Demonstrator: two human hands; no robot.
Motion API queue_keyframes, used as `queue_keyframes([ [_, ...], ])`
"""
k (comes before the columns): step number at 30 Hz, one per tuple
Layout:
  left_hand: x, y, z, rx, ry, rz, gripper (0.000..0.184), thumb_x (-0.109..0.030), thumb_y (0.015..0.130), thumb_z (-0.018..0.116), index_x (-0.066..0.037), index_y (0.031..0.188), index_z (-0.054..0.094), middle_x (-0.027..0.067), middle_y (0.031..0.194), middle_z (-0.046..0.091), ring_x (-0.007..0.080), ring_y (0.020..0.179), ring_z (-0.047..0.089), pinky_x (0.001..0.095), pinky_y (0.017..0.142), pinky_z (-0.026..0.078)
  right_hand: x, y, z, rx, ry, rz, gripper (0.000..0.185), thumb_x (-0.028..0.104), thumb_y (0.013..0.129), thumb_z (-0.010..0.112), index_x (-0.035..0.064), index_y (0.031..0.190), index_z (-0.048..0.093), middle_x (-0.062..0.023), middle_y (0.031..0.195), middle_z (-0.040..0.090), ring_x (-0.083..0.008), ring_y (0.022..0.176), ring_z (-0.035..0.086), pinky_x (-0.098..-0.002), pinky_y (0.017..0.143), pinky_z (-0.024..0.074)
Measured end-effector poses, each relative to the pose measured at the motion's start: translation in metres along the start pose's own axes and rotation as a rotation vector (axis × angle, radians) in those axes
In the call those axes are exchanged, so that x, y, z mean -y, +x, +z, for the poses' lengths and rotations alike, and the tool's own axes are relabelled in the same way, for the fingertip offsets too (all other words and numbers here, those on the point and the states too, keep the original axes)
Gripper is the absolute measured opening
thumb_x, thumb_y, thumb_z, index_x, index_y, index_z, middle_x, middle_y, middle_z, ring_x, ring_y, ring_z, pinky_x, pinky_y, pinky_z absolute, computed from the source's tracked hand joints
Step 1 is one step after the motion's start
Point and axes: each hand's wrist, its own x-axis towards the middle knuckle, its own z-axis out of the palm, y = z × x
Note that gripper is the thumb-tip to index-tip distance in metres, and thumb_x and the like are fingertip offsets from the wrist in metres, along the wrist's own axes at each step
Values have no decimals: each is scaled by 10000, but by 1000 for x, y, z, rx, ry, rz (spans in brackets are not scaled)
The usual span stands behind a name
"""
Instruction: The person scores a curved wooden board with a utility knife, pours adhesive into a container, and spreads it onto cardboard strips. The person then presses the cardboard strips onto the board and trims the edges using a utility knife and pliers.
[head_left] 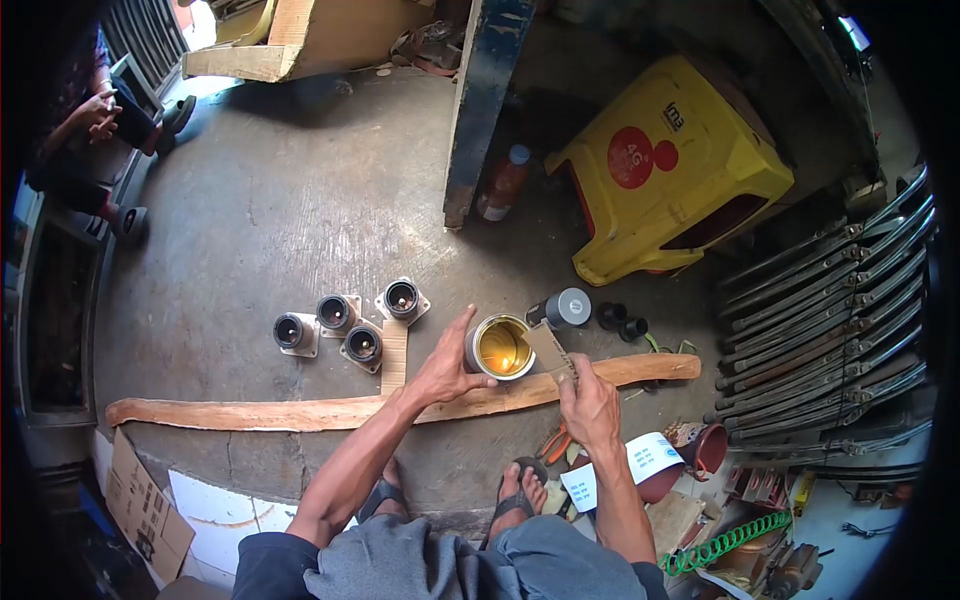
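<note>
My left hand (447, 362) is curled round the left side of an open metal can (500, 347), thumb at the near side and fingers at the far side. The can's inside looks glossy golden-yellow. In my right hand (590, 402) a small piece of brown cardboard (548, 349) is pinched, its far end at the can's right rim. Under and beside the can runs a long, slightly curved wooden plank (270, 414). Left of my hands stand several black round parts on square metal flanges (362, 345), near a cardboard strip (394, 350).
A dark cylinder with a grey end (573, 307) and small black parts (633, 328) lie right of the can. A yellow stool (640, 210), a capped bottle (504, 185) and stacked metal bars (830, 310) are beyond. Another person's hands (98, 115) show upper left.
</note>
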Motion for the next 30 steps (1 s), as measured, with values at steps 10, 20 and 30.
queue_keyframes([
  [10, 24, 21, 16, 86, -21, 166, 1097, -366, 645, 931, -27, 1508, 345, 248, 1476, 464, 425, 1406, 442, 506, 1191, 357, -7, 31, -2, -44, 50, -264, 364, 65, 925, 572, 1, 1282, 548, -255, 1071, 671, -489, 929, 670, -509, 822, 533],
  [20, -21, 19, -23, 231, 35, 266, 1079, -294, 608, 928, -48, 1489, 357, 207, 1437, 474, 406, 1378, 453, 484, 1184, 358, 4, 54, -24, 215, -342, -426, 287, 228, 983, 633, 235, 1270, 646, -66, 1039, 705, -382, 784, 710, -483, 649, 586],
  [30, -33, 10, -25, 155, 4, 307, 994, -367, 638, 915, -36, 1438, 428, 208, 1372, 523, 403, 1303, 505, 492, 1114, 412, 20, 68, -30, 185, -405, -506, 248, 210, 952, 658, 227, 1196, 703, -40, 1047, 744, -330, 795, 727, -447, 617, 578],
])
